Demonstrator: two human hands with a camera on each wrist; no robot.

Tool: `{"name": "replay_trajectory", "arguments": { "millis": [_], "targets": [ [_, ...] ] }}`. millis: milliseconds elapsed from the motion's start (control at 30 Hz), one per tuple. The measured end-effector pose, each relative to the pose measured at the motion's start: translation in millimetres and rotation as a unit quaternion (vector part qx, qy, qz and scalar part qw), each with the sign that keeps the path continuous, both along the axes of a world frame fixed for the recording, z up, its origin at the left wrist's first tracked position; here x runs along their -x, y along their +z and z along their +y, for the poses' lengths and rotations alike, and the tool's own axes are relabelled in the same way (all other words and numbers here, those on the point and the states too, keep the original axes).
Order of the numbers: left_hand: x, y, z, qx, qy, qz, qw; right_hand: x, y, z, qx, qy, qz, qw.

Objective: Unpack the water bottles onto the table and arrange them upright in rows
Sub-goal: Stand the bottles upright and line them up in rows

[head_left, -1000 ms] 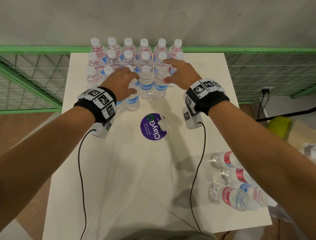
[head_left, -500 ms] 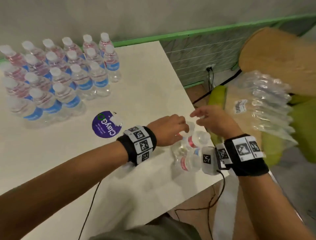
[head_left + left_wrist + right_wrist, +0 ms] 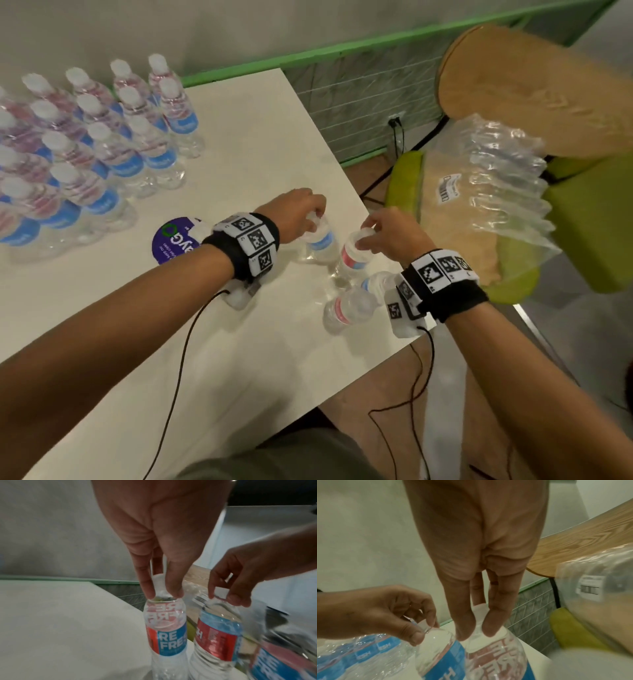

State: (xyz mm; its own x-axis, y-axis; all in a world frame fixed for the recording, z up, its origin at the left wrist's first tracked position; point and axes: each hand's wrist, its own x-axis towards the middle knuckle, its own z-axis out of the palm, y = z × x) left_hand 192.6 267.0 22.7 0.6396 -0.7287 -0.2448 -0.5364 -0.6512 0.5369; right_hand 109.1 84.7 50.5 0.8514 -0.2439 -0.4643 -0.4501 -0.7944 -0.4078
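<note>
Where the desk (image 3: 260, 164) ends at its right edge, two clear bottles (image 3: 346, 310) with red-and-blue labels lie on their sides nearest the person, and just beyond them stand two upright ones: the left hand (image 3: 297, 215) pinches the white cap of the blue-faced bottle (image 3: 322, 244), the right hand (image 3: 390, 236) that of the red-faced bottle (image 3: 350, 257), each grip closed at the fingertips around the neck. Farther left, past a purple round sticker (image 3: 171, 245), the arranged bottles (image 3: 102, 150) stand in rows. Beyond the desk, an empty plastic wrap (image 3: 496, 181) rests on a green-and-wood chair (image 3: 582, 219) before a green rail (image 3: 342, 46) and grey wall.
</note>
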Motion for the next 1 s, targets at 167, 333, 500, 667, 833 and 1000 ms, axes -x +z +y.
{"name": "replay_trajectory", "arguments": {
  "millis": [167,333,500,667,833,1000],
  "targets": [
    [-24,9,59,-0.007,0.093,0.031,0.995,-42,7,27,-0.013,0.067,0.005,0.998],
    [-43,17,125,-0.062,0.184,-0.005,0.981,-90,5,75,-0.051,0.127,-0.007,0.991],
    [-61,18,176,-0.058,0.243,-0.009,0.968,-137,-3,125,-0.069,0.157,-0.049,0.984],
    [-73,20,200,-0.048,0.271,-0.03,0.961,-162,-15,158,-0.062,0.222,-0.071,0.971],
    [-88,25,223,-0.052,0.298,-0.041,0.952,-186,-18,173,-0.059,0.226,-0.093,0.968],
    [-94,19,235,-0.084,0.304,-0.03,0.948,-209,-17,197,-0.086,0.194,-0.102,0.972]
  ]
}}
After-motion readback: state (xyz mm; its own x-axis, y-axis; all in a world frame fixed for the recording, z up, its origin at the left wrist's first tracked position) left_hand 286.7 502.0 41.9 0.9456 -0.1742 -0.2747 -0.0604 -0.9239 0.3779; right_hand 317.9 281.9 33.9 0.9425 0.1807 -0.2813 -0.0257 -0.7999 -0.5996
